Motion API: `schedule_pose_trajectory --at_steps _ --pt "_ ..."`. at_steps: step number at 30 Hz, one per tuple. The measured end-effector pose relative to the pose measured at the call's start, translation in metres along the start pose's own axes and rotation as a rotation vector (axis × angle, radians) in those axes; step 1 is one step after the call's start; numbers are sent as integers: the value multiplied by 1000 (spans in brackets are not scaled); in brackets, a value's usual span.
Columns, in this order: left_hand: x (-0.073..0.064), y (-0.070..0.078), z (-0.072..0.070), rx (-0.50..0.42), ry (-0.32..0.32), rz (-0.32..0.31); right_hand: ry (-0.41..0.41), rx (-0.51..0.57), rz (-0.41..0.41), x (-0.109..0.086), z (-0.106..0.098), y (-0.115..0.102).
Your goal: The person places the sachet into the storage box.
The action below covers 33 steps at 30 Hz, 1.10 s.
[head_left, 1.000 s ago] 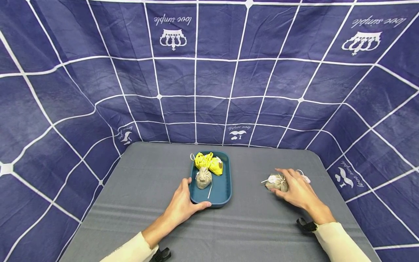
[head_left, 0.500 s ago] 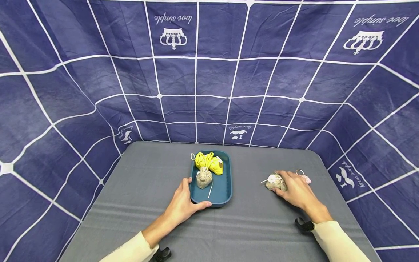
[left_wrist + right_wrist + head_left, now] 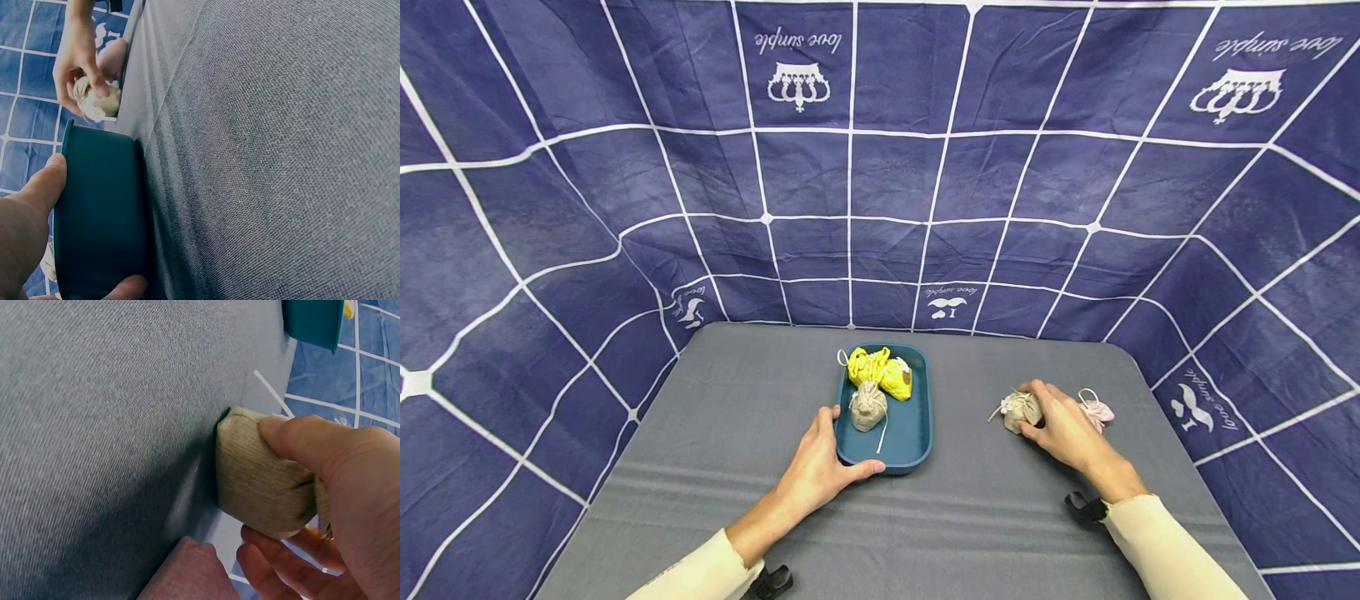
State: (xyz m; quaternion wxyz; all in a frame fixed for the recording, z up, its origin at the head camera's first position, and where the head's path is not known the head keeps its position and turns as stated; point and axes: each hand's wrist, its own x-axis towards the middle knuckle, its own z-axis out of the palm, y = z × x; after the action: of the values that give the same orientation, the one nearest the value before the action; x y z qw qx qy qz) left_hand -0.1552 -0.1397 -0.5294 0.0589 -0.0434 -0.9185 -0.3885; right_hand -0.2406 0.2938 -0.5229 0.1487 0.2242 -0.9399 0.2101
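One grey cloth-covered tabletop (image 3: 970,533) runs beneath both grips and carries everything. On it, just ahead and to the right of the left grip (image 3: 820,467), stands a dark teal rectangular tray (image 3: 913,437). That grip spans wide across the tray's near left corner, thumb at the near side, fingers along the left wall, holding it. Three drawstring pouches lie inside: a tan linen pouch (image 3: 867,410) nearest the left grip, then, farther ahead of it, a plain yellow pouch (image 3: 866,367) and, on that one's right, a brown-patched yellow pouch (image 3: 895,382).

Well to the right of the tray, the right grip (image 3: 1063,423) is narrowed round a second tan linen pouch (image 3: 1021,411); whether its base touches the tabletop I cannot tell. Just right of this grip, a small pink pouch (image 3: 1099,412) lies untouched.

By this layout, I judge the work past halfway: three pouches are in the tray, one is held outside it, and the pink one is yet to be taken up.
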Motion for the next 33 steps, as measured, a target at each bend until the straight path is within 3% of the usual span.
schedule_pose_trajectory --at_steps 11,16,22,33 --pt "0 -1 0 -4 -2 8 54 56 -95 12 13 -3" --pt "0 -1 0 -5 -4 -1 17 64 -138 16 15 -5" --pt "1 -1 0 -6 -3 4 -42 52 -124 20 17 -4" --pt "0 0 -1 -5 -5 1 -26 29 -163 26 21 -5"
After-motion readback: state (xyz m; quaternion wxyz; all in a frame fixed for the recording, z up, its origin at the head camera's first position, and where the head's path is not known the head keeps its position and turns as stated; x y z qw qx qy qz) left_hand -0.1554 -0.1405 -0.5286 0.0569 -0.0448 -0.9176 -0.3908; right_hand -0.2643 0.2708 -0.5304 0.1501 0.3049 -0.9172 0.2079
